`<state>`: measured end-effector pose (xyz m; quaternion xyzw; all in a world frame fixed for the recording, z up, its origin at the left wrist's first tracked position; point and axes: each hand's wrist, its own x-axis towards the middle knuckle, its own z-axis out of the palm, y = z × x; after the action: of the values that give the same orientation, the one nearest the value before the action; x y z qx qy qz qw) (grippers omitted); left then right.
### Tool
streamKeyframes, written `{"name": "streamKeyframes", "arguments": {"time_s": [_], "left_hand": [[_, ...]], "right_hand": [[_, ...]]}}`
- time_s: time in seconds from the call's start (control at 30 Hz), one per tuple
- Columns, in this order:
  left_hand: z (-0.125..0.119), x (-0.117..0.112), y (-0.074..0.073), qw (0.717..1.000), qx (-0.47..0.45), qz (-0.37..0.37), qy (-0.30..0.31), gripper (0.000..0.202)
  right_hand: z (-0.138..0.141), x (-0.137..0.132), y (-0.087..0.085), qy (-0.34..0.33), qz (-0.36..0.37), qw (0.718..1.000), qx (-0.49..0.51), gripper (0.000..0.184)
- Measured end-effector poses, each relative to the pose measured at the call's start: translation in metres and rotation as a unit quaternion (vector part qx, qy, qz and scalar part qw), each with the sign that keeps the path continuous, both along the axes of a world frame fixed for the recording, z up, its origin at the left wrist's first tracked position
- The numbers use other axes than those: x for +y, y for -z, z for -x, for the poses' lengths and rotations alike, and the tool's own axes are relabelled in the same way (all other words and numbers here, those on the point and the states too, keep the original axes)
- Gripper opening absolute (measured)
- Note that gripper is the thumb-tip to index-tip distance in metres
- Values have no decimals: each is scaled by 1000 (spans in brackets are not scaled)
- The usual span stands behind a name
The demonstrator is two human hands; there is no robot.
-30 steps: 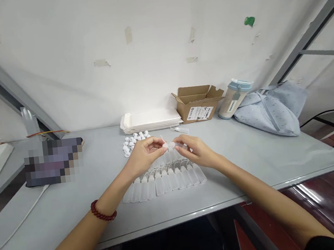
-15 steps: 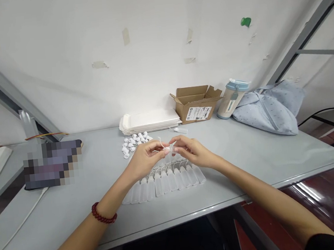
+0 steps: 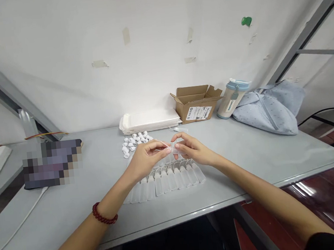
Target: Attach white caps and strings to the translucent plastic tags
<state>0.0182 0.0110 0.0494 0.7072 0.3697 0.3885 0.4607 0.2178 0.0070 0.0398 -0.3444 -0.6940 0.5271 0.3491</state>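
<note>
Between my two hands, above the table, is a small translucent plastic bottle (image 3: 174, 149), mostly covered by the fingers. My left hand (image 3: 147, 159) pinches its left end between thumb and fingers. On the other side my right hand (image 3: 198, 151) grips it with thumb and bent fingers. Just below lie rows of similar clear bottles (image 3: 172, 180) with thin looped straps at their necks; my hands partly hide the farther row. A loose pile of small white caps (image 3: 131, 144) lies beyond my left hand.
At the back stand a stack of white trays (image 3: 151, 120), an open cardboard box (image 3: 196, 108), a tumbler (image 3: 232, 99) and a pale blue fabric bag (image 3: 268, 110). A single bottle (image 3: 180, 130) lies before the box. Left is a blurred-out phone (image 3: 52, 165) with a white cable (image 3: 24, 219).
The fingers of both hands have shifted slightly around the held bottle, and my right fingertips have lifted and spread a little. The bottles and caps on the table stay put.
</note>
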Motion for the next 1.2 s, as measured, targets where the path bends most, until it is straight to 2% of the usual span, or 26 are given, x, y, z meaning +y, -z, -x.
{"name": "streamKeyframes", "arguments": {"time_s": [0.2,0.37,0.5,0.6,0.8,0.87,1.0,1.1,1.2], "left_hand": [[-1,0,-3,996,67,67,4,31],[-1,-4,-5,998,61,24,16,21],[-2,-6,-5,999,42,0,6,21],[-4,-8,-4,999,42,8,6,22],[-5,-11,-2,997,51,25,54,22],[-5,-10,-2,997,53,37,44,21],[-3,-7,-4,998,49,37,-9,23],[-1,-4,-4,998,36,40,-15,23],[-1,-3,-1,999,10,41,-12,20]], "right_hand": [[0,0,0,5,6,1000,-2,29],[-2,2,0,3,31,999,12,28],[-4,3,-1,-20,62,997,40,25],[-5,4,0,-40,85,994,49,23],[-3,4,0,-52,113,991,48,26],[-2,2,-2,-57,113,991,47,29],[0,-2,-5,-27,49,998,27,31],[0,-4,-5,24,-24,999,-4,27],[0,-3,-4,30,-47,998,-9,24]]}}
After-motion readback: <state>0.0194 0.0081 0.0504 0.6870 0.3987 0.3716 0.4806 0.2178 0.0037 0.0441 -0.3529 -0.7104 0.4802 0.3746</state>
